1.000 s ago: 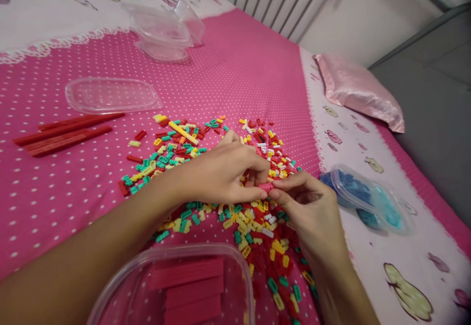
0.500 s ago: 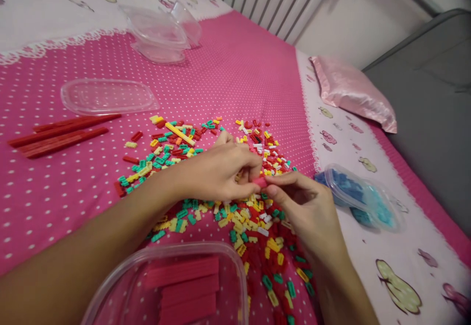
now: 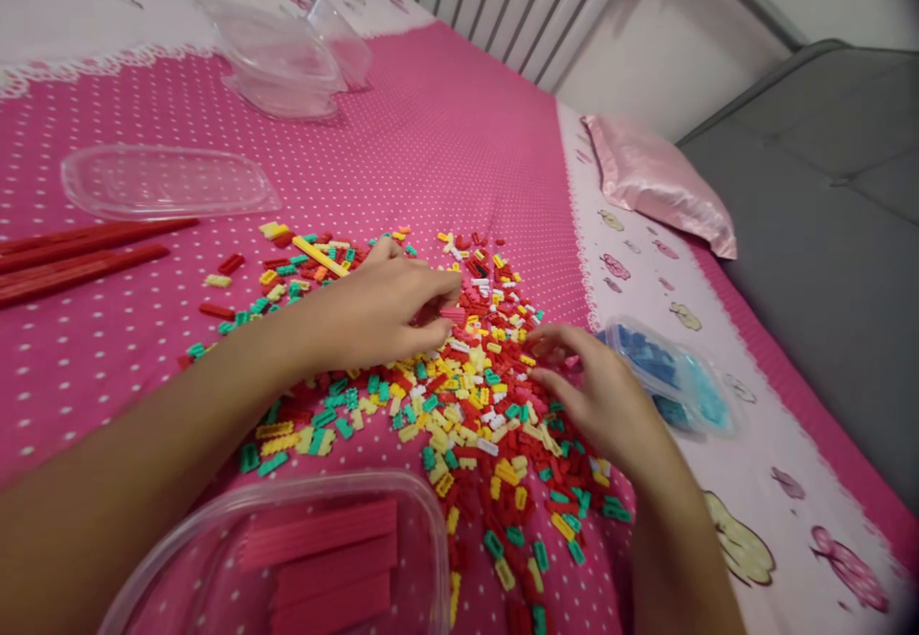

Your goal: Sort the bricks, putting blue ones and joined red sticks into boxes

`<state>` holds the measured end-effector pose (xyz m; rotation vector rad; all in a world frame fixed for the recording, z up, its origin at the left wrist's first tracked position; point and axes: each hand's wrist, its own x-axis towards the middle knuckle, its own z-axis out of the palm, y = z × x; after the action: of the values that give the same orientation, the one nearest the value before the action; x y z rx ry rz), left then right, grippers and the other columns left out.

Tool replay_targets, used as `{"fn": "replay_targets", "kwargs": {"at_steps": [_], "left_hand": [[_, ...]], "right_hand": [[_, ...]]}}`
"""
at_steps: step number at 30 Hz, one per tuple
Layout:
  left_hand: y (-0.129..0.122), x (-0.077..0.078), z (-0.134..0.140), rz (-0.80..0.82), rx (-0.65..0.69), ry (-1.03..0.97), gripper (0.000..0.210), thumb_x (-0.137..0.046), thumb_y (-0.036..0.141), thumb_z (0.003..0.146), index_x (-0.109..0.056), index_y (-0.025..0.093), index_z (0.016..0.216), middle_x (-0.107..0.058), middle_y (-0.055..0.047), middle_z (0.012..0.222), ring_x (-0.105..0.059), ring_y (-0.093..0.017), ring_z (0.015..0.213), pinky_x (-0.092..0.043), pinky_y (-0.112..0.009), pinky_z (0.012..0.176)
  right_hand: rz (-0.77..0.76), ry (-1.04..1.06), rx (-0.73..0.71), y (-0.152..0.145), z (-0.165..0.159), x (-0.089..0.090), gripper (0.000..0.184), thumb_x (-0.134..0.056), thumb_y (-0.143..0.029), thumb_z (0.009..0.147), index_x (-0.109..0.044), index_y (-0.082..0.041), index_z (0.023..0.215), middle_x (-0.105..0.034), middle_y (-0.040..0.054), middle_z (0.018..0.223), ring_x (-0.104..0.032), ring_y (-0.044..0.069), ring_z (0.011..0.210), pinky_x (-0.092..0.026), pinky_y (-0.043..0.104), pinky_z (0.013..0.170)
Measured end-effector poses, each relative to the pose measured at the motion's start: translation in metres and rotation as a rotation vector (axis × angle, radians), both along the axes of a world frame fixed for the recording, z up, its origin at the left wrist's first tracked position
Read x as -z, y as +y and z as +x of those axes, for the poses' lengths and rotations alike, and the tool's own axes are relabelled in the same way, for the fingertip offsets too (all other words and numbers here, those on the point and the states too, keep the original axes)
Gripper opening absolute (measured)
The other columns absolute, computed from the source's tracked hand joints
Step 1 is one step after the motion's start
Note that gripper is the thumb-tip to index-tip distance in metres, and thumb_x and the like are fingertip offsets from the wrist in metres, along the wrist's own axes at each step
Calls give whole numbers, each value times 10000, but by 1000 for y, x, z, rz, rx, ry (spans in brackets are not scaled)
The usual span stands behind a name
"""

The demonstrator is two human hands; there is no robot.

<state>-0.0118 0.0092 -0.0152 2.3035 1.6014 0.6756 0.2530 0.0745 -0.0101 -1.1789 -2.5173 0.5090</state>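
Observation:
My left hand (image 3: 388, 305) is closed, pinching a few small pink building bricks (image 3: 453, 313) between thumb and forefinger over the pile. To its right, my right hand (image 3: 593, 381) reaches down to the pile's edge with thumb and forefinger apart; something pink shows between them, but I cannot tell if it is a brick. Under both hands spreads a heap of small plastic building bricks (image 3: 470, 381) in red, yellow, cream, green and white. Close to me stands a clear plastic tub (image 3: 443, 558) with joined pink brick strips (image 3: 337, 563) lying inside.
Joined red brick strips (image 3: 78, 257) lie at the left, below a clear lid (image 3: 172, 204). Further back are empty clear containers (image 3: 280, 56). Tubs of blue bricks (image 3: 664, 367) rest at the right, with a pink pillow (image 3: 657, 180) beyond them near the grey headboard (image 3: 818, 185).
My hands have come apart: the right has let go of the pink piece both were touching and moved to the pile's right side. The left keeps the pink bricks. The view has shifted slightly.

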Motion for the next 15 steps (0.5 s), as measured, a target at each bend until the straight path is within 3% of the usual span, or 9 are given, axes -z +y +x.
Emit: {"fn": "replay_targets", "kwargs": {"at_steps": [3, 7, 11, 15], "left_hand": [[1, 1, -2, 10, 3, 21, 167, -543, 278, 885, -510, 175, 758, -572, 27, 673, -476, -135, 641, -275, -383, 851], [1, 2, -1, 8, 3, 48, 191, -543, 295, 899, -508, 176, 754, -570, 22, 671, -458, -136, 634, -270, -400, 876], [-1, 1, 2, 10, 18, 38, 197, -537, 285, 923, -528, 171, 762, -591, 23, 683, -461, -131, 636, -263, -397, 884], [-2, 0, 4, 132, 40, -26, 145, -522, 266, 947, -567, 175, 845, -623, 24, 748, -484, -137, 684, -263, -368, 876]], "right_hand": [[-17, -104, -65, -5, 8, -11, 113, -585, -235, 932, -697, -248, 940, -721, 46, 947, -660, 228, 847, -483, 368, 763], [-101, -230, -109, -14, 8, -10, 121, -633, -145, 873, -670, -248, 923, -715, 21, 891, -658, 219, 789, -468, 347, 710], [-110, -178, -102, -16, 0, -9, 75, -638, -169, 884, -666, -235, 905, -711, 33, 932, -659, 228, 848, -470, 353, 751], [-134, -89, -91, -12, -7, -13, 106, -594, -211, 942, -689, -246, 911, -705, 13, 868, -652, 200, 788, -459, 329, 725]]}}
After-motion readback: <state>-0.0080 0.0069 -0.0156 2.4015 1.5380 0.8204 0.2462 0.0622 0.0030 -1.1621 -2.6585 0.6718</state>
